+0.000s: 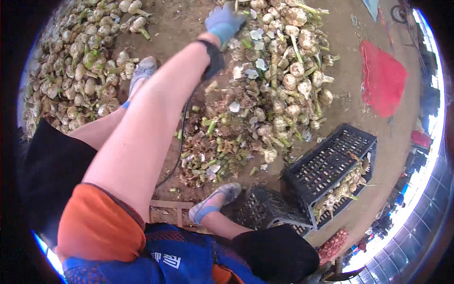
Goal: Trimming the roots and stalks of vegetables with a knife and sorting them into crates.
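My left hand [224,22], in a pale blue-grey glove, reaches to the far end of a heap of garlic bulbs with stalks [289,81]. It is blurred, and a stalk shows beside its fingers; whether they grip it is hidden. At the bottom right rim, my right hand [321,272] is partly seen, dark and distorted, around what looks like a curved knife [345,276]. Cut stalks, roots and dry skins [220,142] lie in a pile between my feet and beside the heap.
A larger garlic heap [78,71] spreads at the left. A black plastic crate [326,159] lies on its side with garlic in it, next to another dark crate [262,206]. Red cloth [383,80] and a red mesh bag [333,245] lie to the right. A black cable [181,142] hangs below my left arm.
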`<state>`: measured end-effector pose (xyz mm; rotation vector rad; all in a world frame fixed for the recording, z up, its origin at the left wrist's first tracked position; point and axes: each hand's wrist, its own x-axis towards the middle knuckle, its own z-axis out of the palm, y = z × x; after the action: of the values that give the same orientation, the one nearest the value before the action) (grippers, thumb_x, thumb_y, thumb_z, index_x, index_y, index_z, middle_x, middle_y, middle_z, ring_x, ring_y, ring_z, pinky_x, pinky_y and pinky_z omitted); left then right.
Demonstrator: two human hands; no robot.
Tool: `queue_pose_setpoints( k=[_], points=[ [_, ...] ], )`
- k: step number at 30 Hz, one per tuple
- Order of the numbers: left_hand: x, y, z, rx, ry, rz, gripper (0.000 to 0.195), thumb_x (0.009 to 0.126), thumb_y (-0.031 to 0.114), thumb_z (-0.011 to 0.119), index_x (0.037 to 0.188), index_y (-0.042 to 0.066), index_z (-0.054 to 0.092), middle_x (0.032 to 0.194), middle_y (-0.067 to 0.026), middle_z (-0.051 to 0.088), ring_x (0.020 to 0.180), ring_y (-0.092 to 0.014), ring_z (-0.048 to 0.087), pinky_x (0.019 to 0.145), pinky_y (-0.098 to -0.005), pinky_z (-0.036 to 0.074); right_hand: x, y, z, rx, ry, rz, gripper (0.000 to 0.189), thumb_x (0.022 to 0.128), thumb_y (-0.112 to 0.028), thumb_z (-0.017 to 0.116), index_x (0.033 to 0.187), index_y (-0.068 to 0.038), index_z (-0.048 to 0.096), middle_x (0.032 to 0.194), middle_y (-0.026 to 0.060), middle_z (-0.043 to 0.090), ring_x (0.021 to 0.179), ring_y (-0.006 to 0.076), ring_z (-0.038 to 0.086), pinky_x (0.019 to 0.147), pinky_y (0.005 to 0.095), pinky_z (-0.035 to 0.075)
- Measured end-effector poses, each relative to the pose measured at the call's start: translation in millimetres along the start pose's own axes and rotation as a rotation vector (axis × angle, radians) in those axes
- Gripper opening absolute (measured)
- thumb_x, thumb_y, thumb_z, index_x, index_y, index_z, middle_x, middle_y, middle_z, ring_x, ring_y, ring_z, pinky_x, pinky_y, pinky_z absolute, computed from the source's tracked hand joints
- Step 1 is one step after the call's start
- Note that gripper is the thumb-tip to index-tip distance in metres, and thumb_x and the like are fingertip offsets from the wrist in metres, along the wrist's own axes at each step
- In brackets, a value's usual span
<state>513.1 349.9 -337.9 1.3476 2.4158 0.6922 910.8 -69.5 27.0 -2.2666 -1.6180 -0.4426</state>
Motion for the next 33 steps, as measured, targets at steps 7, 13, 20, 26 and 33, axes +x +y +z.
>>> queue_pose_setpoints(
  k=[7, 13, 20, 26, 33],
  points=[
    [-73, 14, 36, -0.270, -0.116, 0.010, 0.055, 0.079, 0.045, 0.060, 0.118, 0.008, 0.050, 0.105, -0.0204, 0.061, 0.098, -0.037, 0.058, 0.085, -0.0423, 0.045, -1, 5, -4, -0.026, 0.002, 0.002, 0.036, 0.081, -0.021, 0.071, 0.102, 0.006, 0.060, 0.096, 0.0183, 0.065, 0.076, 0.0244, 0.062, 0.063, 0.0317, 0.050],
    [-139, -17, 20, -0.381, -0.206, -0.036, 0.051, 0.076, 0.031, 0.067, 0.119, 0.008, 0.050, 0.102, -0.0196, 0.062, 0.095, -0.033, 0.060, 0.084, -0.0371, 0.046, 8, -25, -4, -0.013, -0.132, 0.158, 0.029, 0.089, -0.011, 0.055, 0.109, 0.010, 0.054, 0.105, 0.0179, 0.060, 0.091, 0.0241, 0.057, 0.078, 0.0331, 0.046],
    [-169, -26, -57, -1.374, -0.480, -0.222, 0.044, 0.082, 0.008, 0.060, 0.123, 0.002, 0.045, 0.105, -0.0063, 0.060, 0.095, -0.016, 0.056, 0.083, -0.0282, 0.046, -11, 9, -12, 0.106, 0.022, 0.039, 0.029, 0.084, -0.009, 0.060, 0.106, 0.010, 0.057, 0.098, 0.0147, 0.065, 0.087, 0.0219, 0.062, 0.077, 0.0361, 0.048],
    [-230, 24, -184, -1.752, -0.698, -0.095, 0.046, 0.084, 0.013, 0.062, 0.125, 0.003, 0.044, 0.107, -0.0068, 0.058, 0.100, -0.018, 0.056, 0.088, -0.0328, 0.046, -13, 11, -22, 0.177, -0.038, -0.158, 0.026, 0.080, -0.010, 0.063, 0.103, 0.003, 0.061, 0.095, 0.0146, 0.065, 0.083, 0.0285, 0.063, 0.075, 0.0357, 0.049],
    [-304, 48, -309, -0.718, -0.575, 0.659, 0.062, 0.074, 0.023, 0.075, 0.125, 0.001, 0.047, 0.117, -0.0094, 0.057, 0.108, -0.012, 0.052, 0.093, -0.0301, 0.043, -30, -68, -105, 0.544, -0.227, -0.302, 0.034, 0.070, -0.007, 0.064, 0.103, -0.002, 0.062, 0.095, 0.0147, 0.065, 0.087, 0.0297, 0.065, 0.079, 0.0341, 0.050]
  ],
)
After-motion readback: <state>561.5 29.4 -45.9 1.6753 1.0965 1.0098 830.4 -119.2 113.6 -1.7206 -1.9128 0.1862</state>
